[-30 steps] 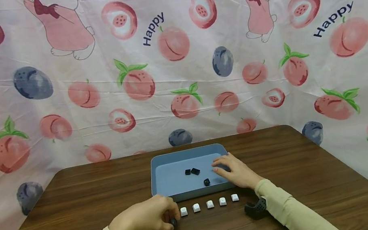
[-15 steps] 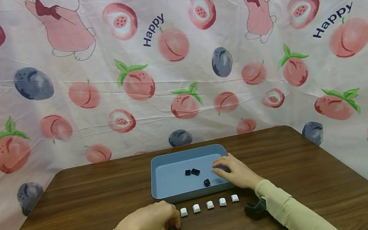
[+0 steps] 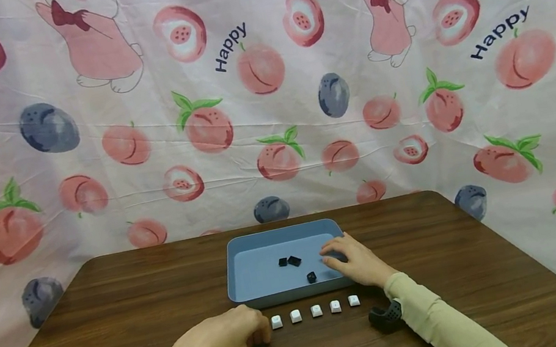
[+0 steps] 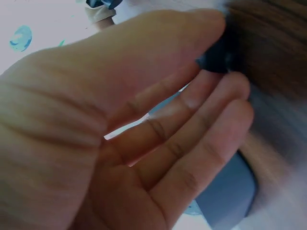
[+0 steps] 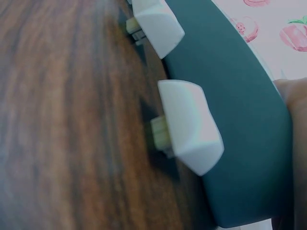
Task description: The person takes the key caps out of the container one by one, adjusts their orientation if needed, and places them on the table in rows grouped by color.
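Observation:
My left hand (image 3: 223,337) pinches a small black keycap (image 4: 218,57) between thumb and fingers, low over the table at the left end of a row of white keycaps (image 3: 316,310). Most of this piece is hidden by the fingers in the head view. In the right wrist view, a white keycap (image 5: 192,124) sits on a switch with a yellowish part. My right hand (image 3: 356,259) rests over the right wall of a blue tray (image 3: 299,294), fingers relaxed over its inside. Three small black pieces (image 3: 295,261) lie in the tray.
The brown wooden table (image 3: 128,305) extends to both sides of the tray. Behind it hangs a curtain (image 3: 147,128) printed with peaches and rabbits. Black wrist straps (image 3: 386,317) hang under the sleeves.
My left hand has shifted slightly toward me and down with the black keycap, away from the tray's front wall. My right hand and the white row stay put.

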`<act>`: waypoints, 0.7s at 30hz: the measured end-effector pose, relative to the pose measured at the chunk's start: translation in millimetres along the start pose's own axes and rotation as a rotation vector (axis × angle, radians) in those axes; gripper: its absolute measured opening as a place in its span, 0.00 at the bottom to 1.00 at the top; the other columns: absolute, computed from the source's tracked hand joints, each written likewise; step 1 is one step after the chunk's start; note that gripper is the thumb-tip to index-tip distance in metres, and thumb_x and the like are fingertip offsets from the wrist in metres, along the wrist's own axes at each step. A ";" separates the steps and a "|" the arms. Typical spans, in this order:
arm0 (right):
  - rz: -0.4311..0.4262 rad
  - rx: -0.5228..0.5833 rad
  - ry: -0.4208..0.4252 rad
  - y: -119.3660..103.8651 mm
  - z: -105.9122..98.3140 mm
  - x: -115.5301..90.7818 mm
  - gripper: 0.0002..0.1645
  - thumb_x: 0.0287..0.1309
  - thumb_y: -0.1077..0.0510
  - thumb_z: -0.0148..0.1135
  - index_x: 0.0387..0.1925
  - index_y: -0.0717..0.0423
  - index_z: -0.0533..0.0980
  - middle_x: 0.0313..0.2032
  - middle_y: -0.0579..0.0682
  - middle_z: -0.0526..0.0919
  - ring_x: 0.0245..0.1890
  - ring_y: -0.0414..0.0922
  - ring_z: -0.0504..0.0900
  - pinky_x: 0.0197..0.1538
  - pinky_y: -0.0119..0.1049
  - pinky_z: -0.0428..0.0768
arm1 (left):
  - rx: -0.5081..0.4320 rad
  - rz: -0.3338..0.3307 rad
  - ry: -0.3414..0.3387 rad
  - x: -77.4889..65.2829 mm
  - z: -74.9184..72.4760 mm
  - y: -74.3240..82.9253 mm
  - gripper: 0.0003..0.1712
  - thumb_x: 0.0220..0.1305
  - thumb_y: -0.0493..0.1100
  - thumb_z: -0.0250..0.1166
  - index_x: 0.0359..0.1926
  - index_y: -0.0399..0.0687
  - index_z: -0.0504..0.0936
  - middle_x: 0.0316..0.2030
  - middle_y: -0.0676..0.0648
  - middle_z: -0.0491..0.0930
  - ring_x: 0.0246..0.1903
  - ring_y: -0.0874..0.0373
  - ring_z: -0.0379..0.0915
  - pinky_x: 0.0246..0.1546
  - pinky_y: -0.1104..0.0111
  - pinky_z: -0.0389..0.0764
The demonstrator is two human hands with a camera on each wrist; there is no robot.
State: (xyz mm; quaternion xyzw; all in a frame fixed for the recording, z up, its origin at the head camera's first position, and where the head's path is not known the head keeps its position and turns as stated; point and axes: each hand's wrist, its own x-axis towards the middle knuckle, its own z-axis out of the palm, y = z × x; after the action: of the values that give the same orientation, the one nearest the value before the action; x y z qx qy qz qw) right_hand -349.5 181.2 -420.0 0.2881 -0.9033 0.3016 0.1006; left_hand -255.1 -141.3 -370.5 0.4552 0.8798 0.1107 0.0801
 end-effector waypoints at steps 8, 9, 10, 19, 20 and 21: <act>-0.010 0.011 0.010 -0.4 2.1 0.2 0.19 0.74 0.48 0.58 0.55 0.55 0.82 0.58 0.53 0.82 0.67 0.57 0.74 0.80 0.57 0.47 | -0.091 0.060 0.089 -10.9 11.4 -12.6 0.11 0.54 0.38 0.79 0.35 0.46 0.84 0.30 0.58 0.78 0.28 0.75 0.73 0.30 0.80 0.77; -0.015 0.010 0.009 0.0 2.6 0.3 0.19 0.74 0.48 0.58 0.55 0.55 0.82 0.58 0.53 0.82 0.66 0.57 0.74 0.79 0.57 0.47 | -0.107 0.076 0.111 -12.9 13.9 -15.1 0.11 0.55 0.39 0.78 0.36 0.46 0.84 0.31 0.58 0.79 0.28 0.75 0.73 0.30 0.80 0.77; -0.017 0.010 0.007 0.1 2.8 0.3 0.19 0.74 0.49 0.58 0.55 0.55 0.82 0.58 0.53 0.82 0.66 0.57 0.74 0.79 0.57 0.47 | -0.123 0.092 0.134 -14.8 16.6 -17.6 0.10 0.56 0.39 0.78 0.36 0.46 0.84 0.32 0.58 0.79 0.29 0.76 0.73 0.30 0.81 0.77; 0.000 0.005 0.006 -0.3 1.0 -0.3 0.20 0.73 0.47 0.58 0.55 0.55 0.82 0.58 0.53 0.81 0.67 0.56 0.73 0.80 0.55 0.46 | -0.200 0.140 0.286 -25.0 31.3 -28.4 0.09 0.58 0.39 0.77 0.38 0.46 0.85 0.33 0.56 0.80 0.29 0.76 0.73 0.28 0.79 0.77; 0.001 0.001 0.006 0.2 1.4 -0.3 0.20 0.73 0.47 0.58 0.55 0.55 0.82 0.58 0.52 0.81 0.67 0.56 0.73 0.80 0.55 0.46 | -0.208 0.140 0.291 -25.3 31.8 -28.7 0.09 0.58 0.39 0.77 0.38 0.46 0.85 0.33 0.56 0.80 0.29 0.76 0.73 0.28 0.79 0.77; 0.003 -0.003 0.005 0.7 1.9 -0.3 0.20 0.73 0.47 0.57 0.55 0.54 0.82 0.58 0.52 0.81 0.67 0.55 0.73 0.80 0.54 0.47 | -0.219 0.138 0.296 -25.8 32.5 -29.1 0.09 0.58 0.39 0.77 0.38 0.46 0.85 0.33 0.57 0.80 0.29 0.76 0.73 0.28 0.78 0.78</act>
State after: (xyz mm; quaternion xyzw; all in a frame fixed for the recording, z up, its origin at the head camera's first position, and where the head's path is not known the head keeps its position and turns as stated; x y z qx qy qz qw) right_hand -349.7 180.6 -422.0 0.2859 -0.9038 0.3012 0.1029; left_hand -255.3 -174.7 -408.6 0.4817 0.8314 0.2768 -0.0087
